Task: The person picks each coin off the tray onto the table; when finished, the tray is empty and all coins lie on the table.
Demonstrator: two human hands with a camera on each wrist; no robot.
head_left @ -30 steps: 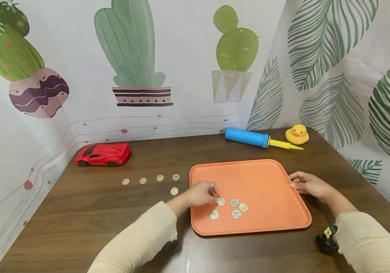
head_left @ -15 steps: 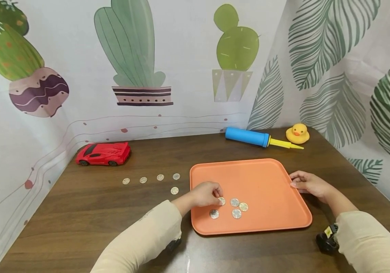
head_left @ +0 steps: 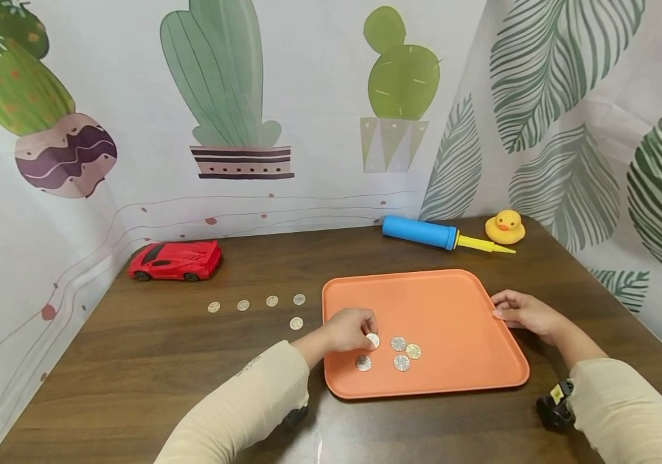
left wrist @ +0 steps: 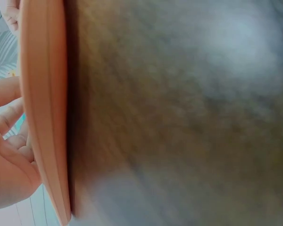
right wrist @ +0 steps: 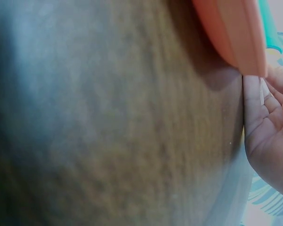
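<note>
In the head view my left hand (head_left: 349,330) is over the left part of an orange tray (head_left: 447,309), pinching a silvery coin (head_left: 373,340) between thumb and fingers. Beside it on the tray lie a gold coin (head_left: 413,351) and several silver ones, one silver coin (head_left: 363,363) nearest my wrist. My right hand (head_left: 528,316) grips the tray's right rim, thumb at the edge. The left wrist view has the tray's side wall (left wrist: 45,94) in front of my left fingers, so the coin is hidden there. In the right wrist view my right hand (right wrist: 273,132) meets the tray corner.
Left of the tray, several coins make a row on the wooden table (head_left: 151,361), with another coin (head_left: 296,323) just below its right end. A red toy car (head_left: 177,261), a blue pump (head_left: 420,232) and a yellow rubber duck (head_left: 505,227) stand along the back.
My left hand moved slightly right to a coin on the tray and took hold of it; the coin now shows tilted in the fingers. My right hand stays at the rim.
</note>
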